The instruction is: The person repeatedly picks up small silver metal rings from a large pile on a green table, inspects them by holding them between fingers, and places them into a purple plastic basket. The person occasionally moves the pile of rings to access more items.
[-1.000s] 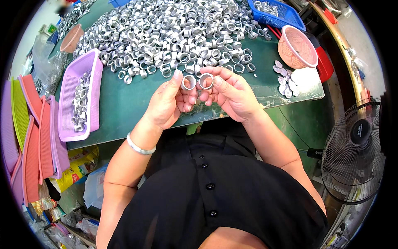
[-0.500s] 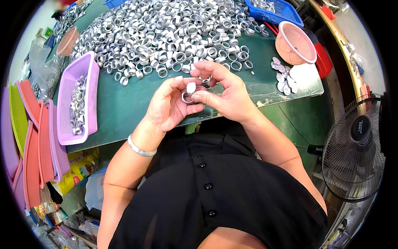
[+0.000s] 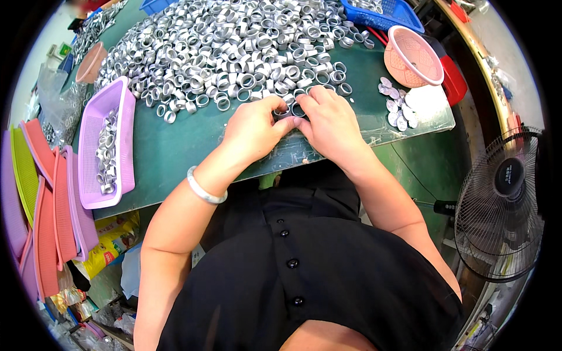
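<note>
A wide heap of silver metal rings (image 3: 222, 50) covers the far part of the green table (image 3: 181, 158). At the near edge of the heap, my left hand (image 3: 253, 127) curls its fingers and thumb round a metal ring, mostly hidden by the fingers. My right hand (image 3: 332, 124) is closed beside it on another metal ring (image 3: 298, 110). The thumbs nearly meet, low over the tabletop. Whether the two rings touch each other, I cannot tell.
Left of my hands stands a lilac basket (image 3: 127, 146) with several rings in it. Silver round pieces (image 3: 401, 121) lie at the right, near a pink round basket (image 3: 404, 61). A blue basket (image 3: 404, 22) is behind. A black fan (image 3: 497, 205) stands at far right.
Both hands have turned from palms up to knuckles up and lowered toward the table by the heap. The white block-like piece that showed between my fingers is out of sight.
</note>
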`<action>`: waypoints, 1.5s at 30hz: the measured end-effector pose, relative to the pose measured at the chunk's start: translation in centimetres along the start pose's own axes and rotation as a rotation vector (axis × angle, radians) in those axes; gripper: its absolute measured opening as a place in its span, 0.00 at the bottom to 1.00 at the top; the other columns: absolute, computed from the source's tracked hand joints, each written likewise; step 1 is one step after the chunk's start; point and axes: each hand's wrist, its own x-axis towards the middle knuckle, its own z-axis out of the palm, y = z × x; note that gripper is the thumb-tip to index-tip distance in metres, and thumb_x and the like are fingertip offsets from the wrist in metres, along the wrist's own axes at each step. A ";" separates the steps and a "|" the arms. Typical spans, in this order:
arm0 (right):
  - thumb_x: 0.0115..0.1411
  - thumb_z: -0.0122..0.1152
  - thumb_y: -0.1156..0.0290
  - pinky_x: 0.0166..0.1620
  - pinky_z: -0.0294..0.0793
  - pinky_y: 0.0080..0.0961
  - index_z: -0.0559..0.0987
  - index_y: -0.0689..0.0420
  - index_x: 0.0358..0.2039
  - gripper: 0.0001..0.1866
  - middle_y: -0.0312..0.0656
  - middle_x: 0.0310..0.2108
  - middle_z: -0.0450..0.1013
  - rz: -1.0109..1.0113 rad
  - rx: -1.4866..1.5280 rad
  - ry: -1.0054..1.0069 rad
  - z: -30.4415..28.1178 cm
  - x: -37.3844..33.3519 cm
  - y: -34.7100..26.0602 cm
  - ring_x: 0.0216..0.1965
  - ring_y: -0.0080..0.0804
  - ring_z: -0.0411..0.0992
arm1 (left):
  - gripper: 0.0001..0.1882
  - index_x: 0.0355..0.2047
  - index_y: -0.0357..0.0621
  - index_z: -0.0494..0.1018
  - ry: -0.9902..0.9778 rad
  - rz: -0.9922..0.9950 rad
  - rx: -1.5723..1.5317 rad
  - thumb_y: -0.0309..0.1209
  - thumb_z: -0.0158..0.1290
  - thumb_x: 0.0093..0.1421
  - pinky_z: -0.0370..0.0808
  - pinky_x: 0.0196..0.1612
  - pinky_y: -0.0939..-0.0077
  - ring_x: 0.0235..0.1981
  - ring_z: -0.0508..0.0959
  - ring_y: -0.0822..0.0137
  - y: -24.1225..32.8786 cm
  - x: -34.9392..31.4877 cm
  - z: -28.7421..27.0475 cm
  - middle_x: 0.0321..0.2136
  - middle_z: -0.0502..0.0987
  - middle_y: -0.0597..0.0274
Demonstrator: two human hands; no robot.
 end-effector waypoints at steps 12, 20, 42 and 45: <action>0.45 0.61 0.75 0.34 0.68 0.27 0.71 0.58 0.33 0.13 0.40 0.32 0.66 0.087 0.366 0.012 -0.4 -0.1 0.6 0.33 0.34 0.68 | 0.10 0.21 0.40 0.72 0.095 0.022 -0.232 0.33 0.58 0.50 0.65 0.21 0.79 0.16 0.68 0.76 -1.9 -0.2 -0.3 0.13 0.71 0.66; 0.45 0.55 0.87 0.38 0.71 0.20 0.68 0.59 0.45 0.23 0.39 0.36 0.66 -0.037 1.044 0.177 0.3 -0.3 -0.2 0.35 0.25 0.69 | 0.10 0.34 0.40 0.70 0.114 0.172 -0.842 0.25 0.57 0.51 0.64 0.28 0.88 0.25 0.66 0.83 -1.8 -1.8 -0.2 0.33 0.74 0.67; 0.57 0.49 0.78 0.34 0.71 0.22 0.67 0.62 0.47 0.16 0.43 0.33 0.69 0.364 2.008 -0.114 -0.8 -0.6 -0.8 0.29 0.26 0.70 | 0.19 0.31 0.43 0.71 -0.155 -0.210 -1.289 0.48 0.45 0.61 0.57 0.18 0.87 0.17 0.65 0.79 -0.1 -2.9 -1.6 0.21 0.71 0.66; 0.59 0.46 0.75 0.31 0.71 0.22 0.67 0.62 0.46 0.14 0.42 0.31 0.70 0.381 2.042 -0.131 -0.5 -0.7 -0.6 0.27 0.26 0.70 | 0.25 0.27 0.45 0.70 -0.216 -0.324 -1.337 0.54 0.40 0.61 0.55 0.17 0.87 0.17 0.65 0.77 -0.3 -2.6 -1.6 0.21 0.72 0.64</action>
